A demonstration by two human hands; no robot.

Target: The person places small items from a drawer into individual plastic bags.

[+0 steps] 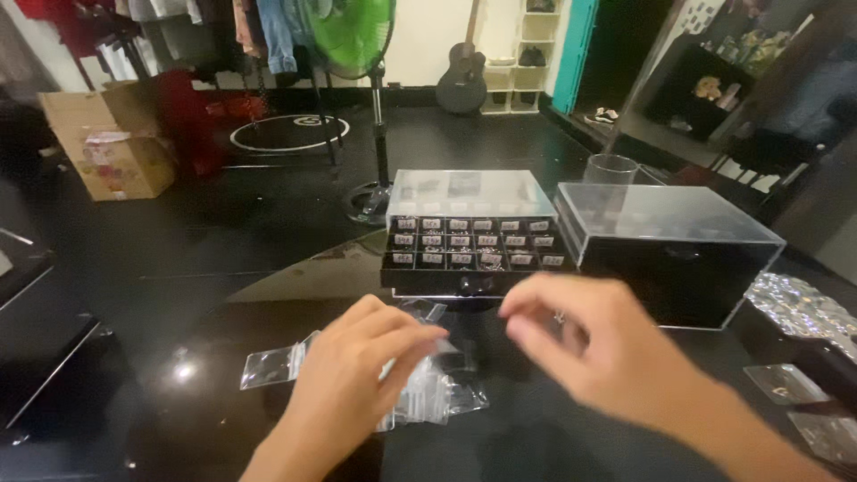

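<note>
My left hand [357,375] hovers over a pile of small clear zip bags [451,393] on the glossy black table [178,357]. Its fingers are pinched together on the corner of one small clear bag [431,311]. My right hand [598,348] is blurred by motion, just right of the left hand, its fingertips drawn together near the drawer front; whether it holds anything is unclear. Behind both hands stands a clear-topped jewellery organiser [469,192] with its black drawer [473,248] pulled out, showing rows of small labelled compartments with tiny pieces inside.
A large clear acrylic box [669,241] stands right of the organiser, with a glass cup [611,168] behind it. A sparkly item [803,308] and more small bags [786,382] lie at the right edge. On the floor beyond stand a fan [382,134], a cardboard box [112,143] and a guitar [462,76].
</note>
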